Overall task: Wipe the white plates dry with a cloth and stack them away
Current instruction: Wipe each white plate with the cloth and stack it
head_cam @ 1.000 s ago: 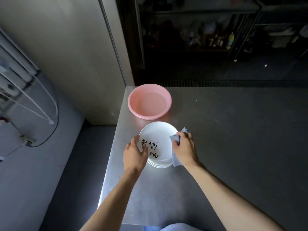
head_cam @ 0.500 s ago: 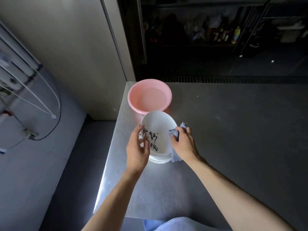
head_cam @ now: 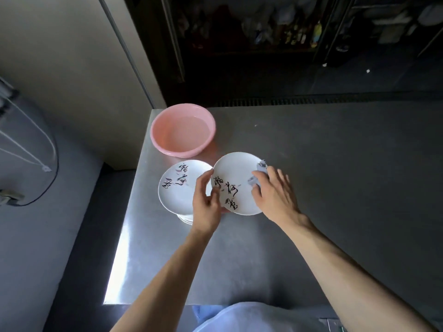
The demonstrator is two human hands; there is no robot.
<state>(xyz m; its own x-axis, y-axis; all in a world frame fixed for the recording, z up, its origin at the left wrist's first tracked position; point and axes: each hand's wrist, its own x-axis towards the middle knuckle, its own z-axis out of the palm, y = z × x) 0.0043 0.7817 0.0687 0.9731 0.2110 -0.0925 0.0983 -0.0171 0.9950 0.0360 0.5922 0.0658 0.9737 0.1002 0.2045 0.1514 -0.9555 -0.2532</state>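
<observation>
A white plate [head_cam: 236, 174] with black brush lettering is held above the steel table, to the right of a stack of like plates [head_cam: 177, 190]. My left hand [head_cam: 207, 200] grips its left rim, thumb on the face. Against its right side, my right hand [head_cam: 273, 191] presses a pale blue cloth [head_cam: 260, 172] with the fingers curled over the cloth. The stack's top plate shows the same lettering, and lower plates peek out at its near edge.
A pink basin [head_cam: 183, 129] holding water stands just behind the plates at the table's far left corner. The steel table [head_cam: 335, 188] stretches right and toward me. Its left edge drops to the floor; a wall and dark shelves lie beyond.
The top plate has been lifted off the stack and moved right, uncovering the plate below. Both hands went with it, the cloth staying on its right side.
</observation>
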